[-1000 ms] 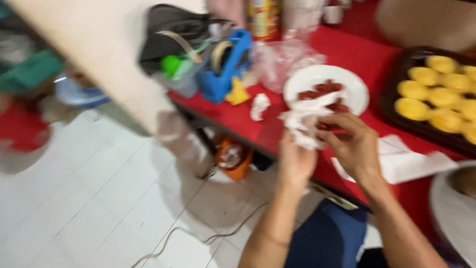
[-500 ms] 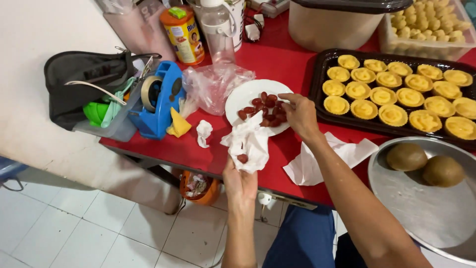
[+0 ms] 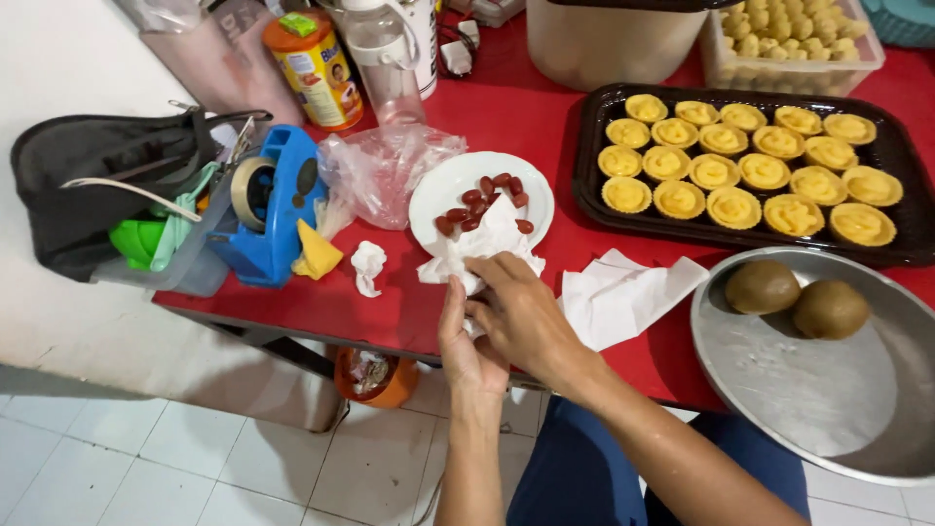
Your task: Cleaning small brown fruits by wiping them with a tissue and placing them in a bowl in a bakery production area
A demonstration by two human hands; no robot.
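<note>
A crumpled white tissue (image 3: 484, 248) lies half on the near edge of a white plate (image 3: 443, 190) and half between the person's two hands at the front of the red table (image 3: 526, 112). The left hand (image 3: 466, 336) comes up from below with its fingers (image 3: 451, 292) held close together and pinching the lower edge of the tissue. The right hand (image 3: 526, 317) lies over it from the right, fingers curled narrow, the tips pressed onto the same bunch of tissue, so the paper sits wedged between both sets of fingertips and spreads out above them onto the plate. Whether anything is wrapped inside the tissue cannot be told.

On the plate, just beyond the tissue, lie several small dark red oblong fruits (image 3: 482, 200), some touching the paper's upper edge. A second piece of white paper (image 3: 623, 297) lies flat just right of the right hand. A small tissue ball (image 3: 368, 265) sits left of the plate, and a crinkled clear plastic bag (image 3: 385, 170) touches the plate's left rim.

Farther left stand a blue tape dispenser (image 3: 278, 205) and a black bag (image 3: 93, 185). To the right, a dark baking tray (image 3: 594, 146) holds rows of yellow tart shells (image 3: 740, 166). Near the right edge a round metal pan (image 3: 828, 390) holds two brown kiwis (image 3: 794, 297) side by side. At the back stand an orange-lidded tin (image 3: 317, 68) and a clear jug (image 3: 380, 54).
</note>
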